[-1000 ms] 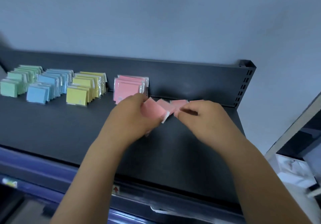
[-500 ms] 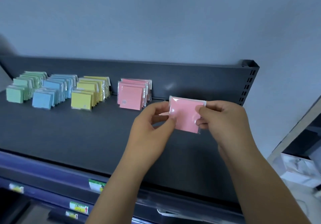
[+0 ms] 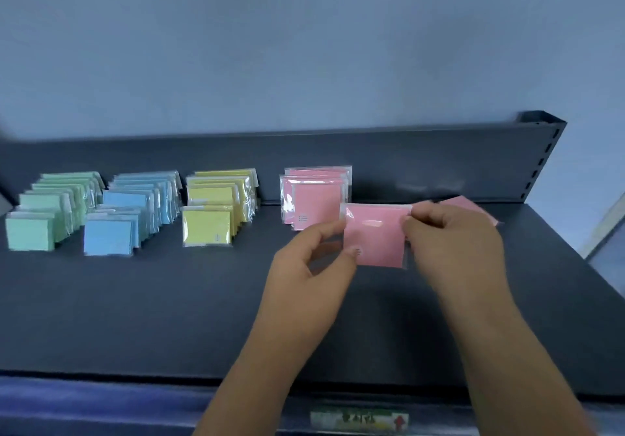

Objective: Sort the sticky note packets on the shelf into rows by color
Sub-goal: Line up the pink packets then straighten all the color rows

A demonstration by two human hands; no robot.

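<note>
Dark shelf (image 3: 169,300) has four rows at the back, left to right: green row (image 3: 50,209), blue row (image 3: 135,209), yellow row (image 3: 216,205), pink row (image 3: 314,195). Left hand (image 3: 307,273) and right hand (image 3: 456,242) each pinch a side edge of one pink packet (image 3: 375,236), upright, just front-right of the pink row. A loose pink packet (image 3: 465,204) lies flat behind the right hand. Price label (image 3: 358,420) on the front rail.

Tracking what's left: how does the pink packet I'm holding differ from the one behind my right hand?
The held pink packet stands upright, pinched by left hand and right hand; the loose pink packet lies on the shelf. The held one shows mostly, the loose one only partly. Both pink.
</note>
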